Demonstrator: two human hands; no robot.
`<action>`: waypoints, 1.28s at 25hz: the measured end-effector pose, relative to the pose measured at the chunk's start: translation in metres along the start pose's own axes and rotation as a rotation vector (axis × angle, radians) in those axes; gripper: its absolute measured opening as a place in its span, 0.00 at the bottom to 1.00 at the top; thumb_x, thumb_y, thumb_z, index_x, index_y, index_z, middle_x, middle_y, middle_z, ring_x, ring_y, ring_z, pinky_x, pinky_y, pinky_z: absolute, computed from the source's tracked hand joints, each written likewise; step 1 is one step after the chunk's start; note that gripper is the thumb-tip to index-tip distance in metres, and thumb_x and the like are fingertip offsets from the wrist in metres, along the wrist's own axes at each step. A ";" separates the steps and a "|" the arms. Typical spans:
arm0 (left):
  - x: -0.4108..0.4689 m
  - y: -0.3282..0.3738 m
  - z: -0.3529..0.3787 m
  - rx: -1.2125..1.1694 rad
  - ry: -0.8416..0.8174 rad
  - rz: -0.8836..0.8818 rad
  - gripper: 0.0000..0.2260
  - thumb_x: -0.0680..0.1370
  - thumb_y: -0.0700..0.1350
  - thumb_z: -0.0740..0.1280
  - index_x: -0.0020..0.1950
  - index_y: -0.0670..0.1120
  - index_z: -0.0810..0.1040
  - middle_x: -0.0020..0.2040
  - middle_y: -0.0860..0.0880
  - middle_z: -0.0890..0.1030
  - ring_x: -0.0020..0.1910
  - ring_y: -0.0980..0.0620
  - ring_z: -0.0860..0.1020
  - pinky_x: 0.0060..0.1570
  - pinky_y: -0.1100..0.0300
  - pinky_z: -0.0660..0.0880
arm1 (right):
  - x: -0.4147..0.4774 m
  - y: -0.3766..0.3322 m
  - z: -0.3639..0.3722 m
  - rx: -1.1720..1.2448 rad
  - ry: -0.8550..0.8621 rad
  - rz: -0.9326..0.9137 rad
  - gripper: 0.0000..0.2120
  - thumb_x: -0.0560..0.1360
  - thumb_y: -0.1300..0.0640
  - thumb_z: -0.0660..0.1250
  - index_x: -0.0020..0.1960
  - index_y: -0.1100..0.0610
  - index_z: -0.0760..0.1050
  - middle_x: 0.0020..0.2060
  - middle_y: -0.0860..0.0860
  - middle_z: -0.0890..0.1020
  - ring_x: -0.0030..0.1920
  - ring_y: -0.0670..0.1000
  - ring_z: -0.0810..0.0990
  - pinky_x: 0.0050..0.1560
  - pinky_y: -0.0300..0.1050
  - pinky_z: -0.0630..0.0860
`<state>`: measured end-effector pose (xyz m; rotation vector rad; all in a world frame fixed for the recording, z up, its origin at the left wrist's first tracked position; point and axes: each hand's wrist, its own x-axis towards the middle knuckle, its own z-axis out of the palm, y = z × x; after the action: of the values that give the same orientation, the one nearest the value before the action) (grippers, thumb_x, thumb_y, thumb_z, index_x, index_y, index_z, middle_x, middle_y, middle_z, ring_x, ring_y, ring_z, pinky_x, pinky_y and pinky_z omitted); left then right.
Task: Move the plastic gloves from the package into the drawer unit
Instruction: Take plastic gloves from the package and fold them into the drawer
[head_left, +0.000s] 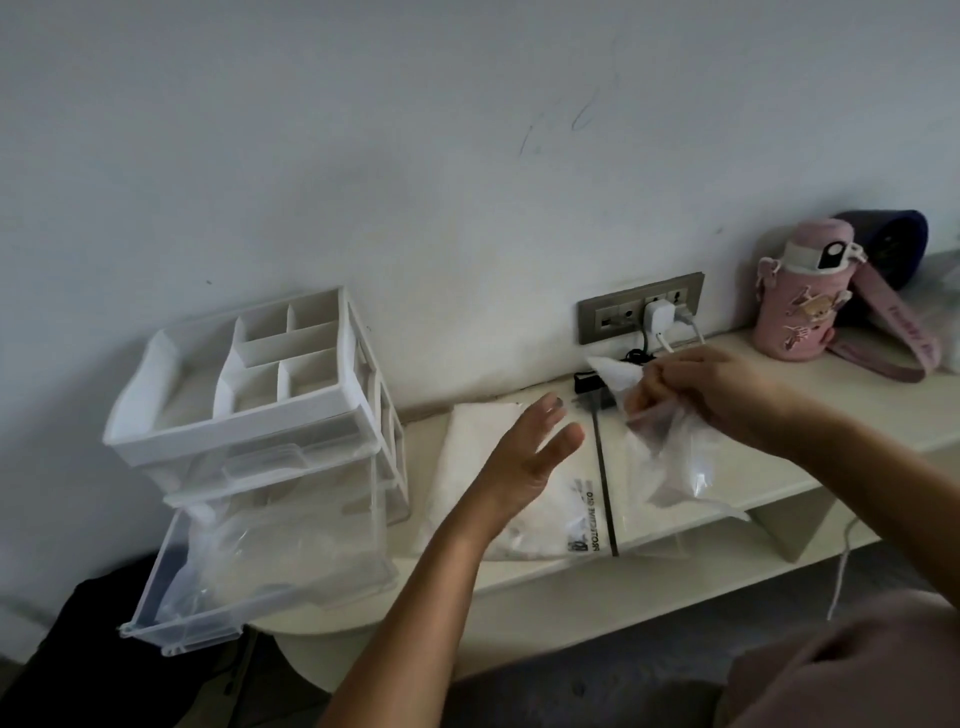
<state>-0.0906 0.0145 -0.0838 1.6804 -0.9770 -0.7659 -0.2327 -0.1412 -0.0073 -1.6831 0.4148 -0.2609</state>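
We see a bunch of thin, clear plastic gloves (662, 441) lifted just above a cream shelf (571, 587), pinched at the top in the curled fingers of the right hand (696, 384). Just to their left lies the white package (483, 483), flat on the shelf. Further left stands the white drawer unit (249, 415), its lower clear drawer (156, 597) pulled out, with more gloves (270, 561) already inside.

We judge the film slippery and limp. Loose gloves could slide out of the pinch on the way across, or drape over the drawer's rim and jam it. The drawer overhangs the shelf edge and might tip if pressed.

The left hand (524, 457) hovers above the package, fingers straight and spread, holding nothing. The right forearm reaches in from the right, with the wrist bent down.

A pink bottle (795, 306) and a wall socket (641, 314) sit behind.
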 end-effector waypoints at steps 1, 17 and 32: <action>0.001 0.006 -0.002 -0.068 -0.065 0.000 0.52 0.55 0.78 0.66 0.74 0.54 0.63 0.69 0.57 0.69 0.69 0.62 0.66 0.60 0.78 0.61 | 0.001 -0.002 0.003 0.031 -0.087 -0.007 0.14 0.73 0.61 0.59 0.29 0.57 0.73 0.39 0.60 0.83 0.40 0.56 0.80 0.50 0.50 0.74; -0.074 0.047 -0.072 -0.237 -0.197 0.053 0.25 0.66 0.38 0.78 0.61 0.45 0.77 0.56 0.49 0.81 0.58 0.50 0.79 0.57 0.60 0.75 | 0.005 -0.044 0.076 0.324 -0.153 0.034 0.17 0.76 0.66 0.53 0.30 0.61 0.70 0.37 0.62 0.82 0.35 0.56 0.80 0.40 0.47 0.78; -0.149 0.023 -0.186 0.105 0.706 0.072 0.11 0.77 0.43 0.68 0.36 0.42 0.76 0.24 0.54 0.74 0.21 0.57 0.69 0.23 0.66 0.67 | 0.062 -0.052 0.209 -0.207 -0.176 0.003 0.20 0.76 0.41 0.62 0.44 0.57 0.82 0.37 0.60 0.82 0.35 0.52 0.79 0.38 0.40 0.74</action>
<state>-0.0087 0.2241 -0.0013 1.8012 -0.5736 -0.0418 -0.0860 0.0281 0.0081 -1.8906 0.3206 -0.0676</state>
